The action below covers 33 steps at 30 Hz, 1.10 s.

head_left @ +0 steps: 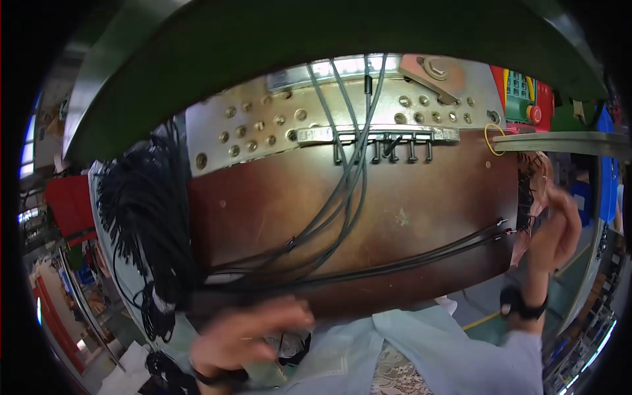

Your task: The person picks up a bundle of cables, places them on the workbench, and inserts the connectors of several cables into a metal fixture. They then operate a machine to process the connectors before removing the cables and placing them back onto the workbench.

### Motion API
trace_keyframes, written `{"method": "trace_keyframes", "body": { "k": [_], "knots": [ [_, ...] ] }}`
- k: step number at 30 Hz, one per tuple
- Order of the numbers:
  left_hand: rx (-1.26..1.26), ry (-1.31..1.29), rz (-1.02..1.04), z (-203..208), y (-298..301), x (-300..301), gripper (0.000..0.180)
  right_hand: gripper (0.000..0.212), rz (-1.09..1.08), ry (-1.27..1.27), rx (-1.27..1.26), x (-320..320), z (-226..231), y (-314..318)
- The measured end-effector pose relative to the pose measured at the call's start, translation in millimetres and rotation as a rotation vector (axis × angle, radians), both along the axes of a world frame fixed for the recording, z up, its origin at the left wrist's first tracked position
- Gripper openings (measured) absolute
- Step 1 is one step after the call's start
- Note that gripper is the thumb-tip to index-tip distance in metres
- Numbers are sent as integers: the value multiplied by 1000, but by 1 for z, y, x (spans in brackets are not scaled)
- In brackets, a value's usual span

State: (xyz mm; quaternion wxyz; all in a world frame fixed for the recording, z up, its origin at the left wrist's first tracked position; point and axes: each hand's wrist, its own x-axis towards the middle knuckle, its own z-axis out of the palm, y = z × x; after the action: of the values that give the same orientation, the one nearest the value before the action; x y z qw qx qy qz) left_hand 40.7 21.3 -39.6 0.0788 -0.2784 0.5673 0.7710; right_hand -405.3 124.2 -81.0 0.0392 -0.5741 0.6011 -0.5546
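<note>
My left hand is raised at the table's near edge, blurred, with fingers stretched to the right and nothing seen in them. Beyond the right edge, my right hand is loosely bent, fingers apart, beside a cluster of small black parts. Two black cables lie across the brown tabletop, their bright tips pointing towards that hand. Several more black cables run from the left up through a metal holder with black pegs, crossing each other there.
A thick bundle of black cables hangs at the left. Behind the holder is a metal plate with holes. A red button and keypad stand at the far right, near a grey bar with a yellow loop.
</note>
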Motion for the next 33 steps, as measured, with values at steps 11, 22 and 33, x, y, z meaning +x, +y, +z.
{"method": "trace_keyframes", "body": {
  "k": [11,22,33],
  "knots": [
    [-1032,-763,396,-180,142,70,35,30,-79,29,737,30,-137,126],
    [-1419,-780,212,-177,128,61,24,26,-159,190,667,45,-136,119],
    [-1043,-846,351,-87,130,-26,34,25,-136,-59,311,-20,-71,113]
  ]
}}
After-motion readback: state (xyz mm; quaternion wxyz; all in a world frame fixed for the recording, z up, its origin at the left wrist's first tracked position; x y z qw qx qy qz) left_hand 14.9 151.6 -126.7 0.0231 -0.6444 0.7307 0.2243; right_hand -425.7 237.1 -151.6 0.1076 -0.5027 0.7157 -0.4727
